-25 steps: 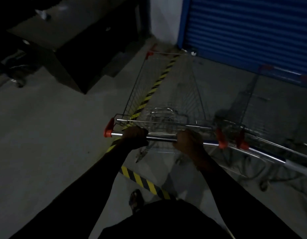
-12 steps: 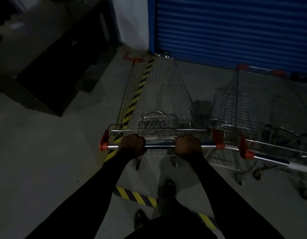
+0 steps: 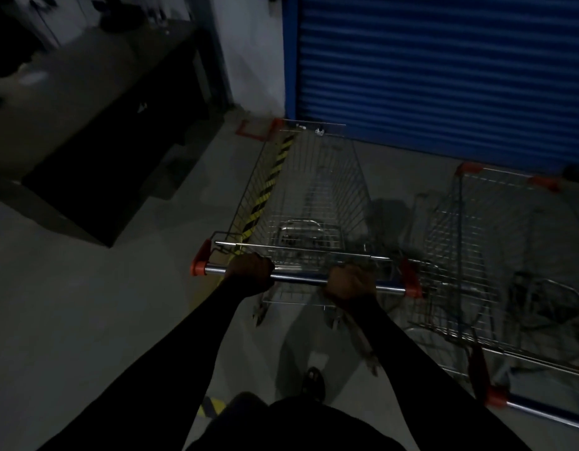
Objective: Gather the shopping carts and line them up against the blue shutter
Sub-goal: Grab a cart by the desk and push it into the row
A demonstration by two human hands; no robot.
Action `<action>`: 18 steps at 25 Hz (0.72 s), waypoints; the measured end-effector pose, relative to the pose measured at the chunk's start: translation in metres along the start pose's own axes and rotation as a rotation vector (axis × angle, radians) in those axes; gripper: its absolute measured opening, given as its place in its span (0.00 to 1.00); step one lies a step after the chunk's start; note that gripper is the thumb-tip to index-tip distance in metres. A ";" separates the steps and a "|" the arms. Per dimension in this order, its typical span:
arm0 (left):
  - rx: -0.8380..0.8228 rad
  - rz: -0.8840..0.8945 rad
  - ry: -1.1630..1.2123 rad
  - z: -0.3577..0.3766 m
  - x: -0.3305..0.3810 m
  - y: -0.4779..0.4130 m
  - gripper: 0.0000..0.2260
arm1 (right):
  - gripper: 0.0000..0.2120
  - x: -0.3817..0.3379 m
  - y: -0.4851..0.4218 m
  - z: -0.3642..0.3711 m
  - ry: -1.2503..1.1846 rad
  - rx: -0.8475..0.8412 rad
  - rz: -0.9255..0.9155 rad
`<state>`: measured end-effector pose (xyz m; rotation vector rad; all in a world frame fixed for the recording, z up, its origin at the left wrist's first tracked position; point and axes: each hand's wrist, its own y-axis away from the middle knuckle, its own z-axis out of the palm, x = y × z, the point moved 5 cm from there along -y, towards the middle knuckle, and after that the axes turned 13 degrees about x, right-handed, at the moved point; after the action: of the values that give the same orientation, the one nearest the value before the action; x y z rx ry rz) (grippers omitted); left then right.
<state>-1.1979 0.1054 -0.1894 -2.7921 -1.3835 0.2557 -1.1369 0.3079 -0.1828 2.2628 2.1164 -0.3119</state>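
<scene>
Both hands clasp the pushed cart's handle bar [image 3: 301,278]: the left hand [image 3: 250,271] curls round it near the left end and the right hand [image 3: 350,281] right of the middle, sleeves stretched forward. Over the last second the pushed cart [image 3: 307,196] has swung from an angle to face the blue shutter [image 3: 444,76] squarely and has rolled forward, so its front rim now lies at the foot of the shutter's left edge; whether it touches cannot be told. It stands just beside the second cart [image 3: 496,249], already parked nose to the shutter, so this placement looks nearly done, with perhaps a last nudge needed. The shutter is ribbed metal in horizontal slats, painted a flat blue. Beneath lies the floor [image 3: 86,304], smooth grey concrete, crossed by a strip of yellow and black hazard tape [image 3: 268,187]. Both baskets are thin wire mesh, tapering toward the front and see-through. The bar is a polished steel tube, slick and round, ending in a small red plastic cap [image 3: 198,266].
</scene>
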 end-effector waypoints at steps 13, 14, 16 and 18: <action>0.120 0.107 0.062 0.004 -0.044 -0.105 0.12 | 0.16 0.013 -0.092 0.002 0.089 0.009 0.046; 0.083 0.088 0.092 0.006 -0.048 -0.108 0.10 | 0.16 0.009 -0.096 0.000 0.121 -0.031 0.080; -0.008 0.075 0.115 0.015 -0.053 -0.109 0.10 | 0.16 0.003 -0.099 -0.003 0.185 -0.063 0.090; -0.013 0.133 0.100 0.019 -0.055 -0.110 0.12 | 0.16 0.000 -0.099 -0.005 0.227 -0.065 0.107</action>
<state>-1.3205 0.1276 -0.1907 -2.8678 -1.1856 0.1070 -1.2343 0.3162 -0.1665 2.4663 2.0552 0.0189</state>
